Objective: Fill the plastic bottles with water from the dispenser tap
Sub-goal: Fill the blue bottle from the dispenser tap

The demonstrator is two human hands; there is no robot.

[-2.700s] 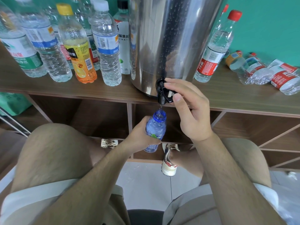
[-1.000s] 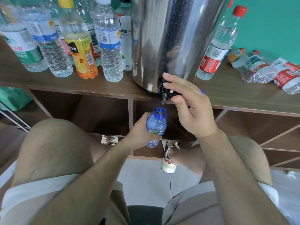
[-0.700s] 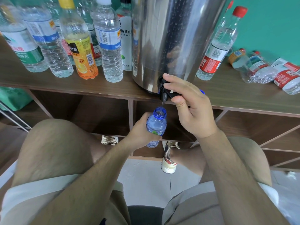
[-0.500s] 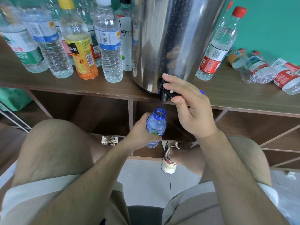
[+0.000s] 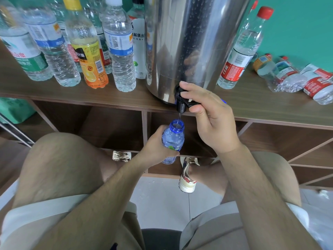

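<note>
1. Position: the small blue translucent plastic bottle [image 5: 173, 139] is held uncapped directly below the black plastic tap [image 5: 180, 103], at the front base of the tall stainless-steel cylindrical dispenser [image 5: 189, 42]. A thin stream enters its mouth.
2. Left hand [image 5: 155, 148]: the fingers wrap round the bottle's mid-body at the label and are clamped on it.
3. Right hand [image 5: 210, 120]: the fingers curl over the tap lever and the thumb presses its end, so the hand is closed on the tap.
4. Handling: the thin wall likely dents under a hard squeeze and gets heavier as it fills, and wet plastic may slip. Grip at mid-body with the mouth upright. The level appears high, though the blue tint makes it hard to read.
5. Surface: the dispenser stands on a brown wooden shelf top [image 5: 252, 103], near its front edge, with open compartments below.
6. Surroundings: upright capped clear bottles [image 5: 119, 47] crowd the left of the dispenser. A red-capped bottle [image 5: 239, 51] stands to its right, and crumpled bottles [image 5: 288, 76] lie further right. A teal wall [image 5: 297, 24] is behind, with pale floor tiles [image 5: 158, 201] below.
</note>
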